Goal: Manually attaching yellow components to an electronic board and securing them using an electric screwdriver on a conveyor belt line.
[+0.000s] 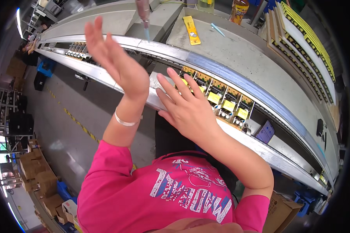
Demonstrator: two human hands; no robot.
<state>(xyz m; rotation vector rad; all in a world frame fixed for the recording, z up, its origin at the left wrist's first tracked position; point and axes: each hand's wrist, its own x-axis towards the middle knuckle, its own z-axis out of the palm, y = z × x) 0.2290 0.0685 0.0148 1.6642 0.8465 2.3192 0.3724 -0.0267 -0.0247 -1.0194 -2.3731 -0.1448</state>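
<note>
My left hand [118, 64] is raised over the conveyor line, its fingers stretched upward and nothing in it. Over the left end of a panel of circuit boards [228, 105] spreads my right hand [188, 106], palm down with fingers apart. Whether its fingertips touch the boards I cannot tell, and the hand covers part of them. The boards carry yellow-topped parts and sit between the rails of the conveyor [237, 73]. Just right of my left hand hangs a pinkish tube-shaped tool [143, 11] with a blue tip, apart from both hands.
Across the line, the grey bench holds a yellow packet [191, 30], a light-blue pen [217, 30] and a bottle [239, 11]. Upright board panels [305, 46] stand at the far right. A lit phone [265, 132] lies by the boards. More boards [77, 50] and a person [29, 52] are far left.
</note>
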